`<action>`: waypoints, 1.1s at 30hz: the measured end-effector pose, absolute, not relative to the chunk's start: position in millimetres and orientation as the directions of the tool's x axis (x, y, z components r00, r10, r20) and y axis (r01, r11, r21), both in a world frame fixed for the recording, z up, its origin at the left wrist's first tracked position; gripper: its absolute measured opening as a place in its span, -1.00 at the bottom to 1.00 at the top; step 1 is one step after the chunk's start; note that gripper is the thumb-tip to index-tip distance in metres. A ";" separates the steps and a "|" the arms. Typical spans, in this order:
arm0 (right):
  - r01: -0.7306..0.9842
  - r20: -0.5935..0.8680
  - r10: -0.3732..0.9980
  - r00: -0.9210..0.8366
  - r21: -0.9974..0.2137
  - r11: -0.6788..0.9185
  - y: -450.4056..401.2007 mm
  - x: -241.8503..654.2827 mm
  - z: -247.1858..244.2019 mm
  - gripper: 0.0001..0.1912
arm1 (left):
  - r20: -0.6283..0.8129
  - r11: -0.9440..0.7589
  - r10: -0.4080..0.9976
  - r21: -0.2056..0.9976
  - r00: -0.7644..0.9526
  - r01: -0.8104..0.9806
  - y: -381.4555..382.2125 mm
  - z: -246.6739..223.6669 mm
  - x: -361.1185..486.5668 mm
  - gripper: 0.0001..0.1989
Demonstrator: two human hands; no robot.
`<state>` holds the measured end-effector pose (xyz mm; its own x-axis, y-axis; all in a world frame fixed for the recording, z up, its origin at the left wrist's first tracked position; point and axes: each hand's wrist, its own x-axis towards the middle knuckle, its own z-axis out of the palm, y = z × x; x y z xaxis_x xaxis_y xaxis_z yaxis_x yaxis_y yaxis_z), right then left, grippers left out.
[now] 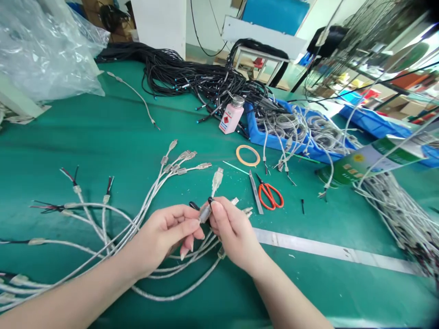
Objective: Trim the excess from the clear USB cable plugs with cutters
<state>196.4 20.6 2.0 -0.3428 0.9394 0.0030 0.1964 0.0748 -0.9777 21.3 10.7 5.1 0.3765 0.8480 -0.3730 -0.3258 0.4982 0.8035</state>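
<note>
A grey USB cable with a clear plug (pixel 216 182) and a ferrite lump (pixel 205 214) is between my hands, plug pointing up and away. My left hand (pixel 171 228) pinches the cable at the near end of the lump. At its far end, my right hand (pixel 233 228) holds a small black piece (pixel 210 200) between thumb and index finger against the cable. A black loop (pixel 194 206) shows just above my left fingertips. More grey cables (pixel 151 196) lie to the left and beneath my hands, several with bare wire ends (pixel 51 208).
On the green table (pixel 192 123) are orange-handled scissors (pixel 270 194), a metal blade (pixel 255 194), a tape ring (pixel 247 156) and a pink bottle (pixel 232 116). Black cables (pixel 192 75) lie behind. A blue bin (pixel 270 139) holds grey cables. A plastic bag (pixel 51 50) sits back left.
</note>
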 end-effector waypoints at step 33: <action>0.299 0.017 0.888 -0.460 -0.938 0.174 11.8 192.5 9.9 -0.75 | -0.343 0.384 0.916 0.898 0.206 -0.215 7.9 5.1 19.4 -0.82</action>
<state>192.5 11.8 9.9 -0.4599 0.8878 0.0175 0.2995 0.1736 -0.9382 19.4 7.9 5.1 0.2065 0.9164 -0.3429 -0.2148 0.3843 0.8979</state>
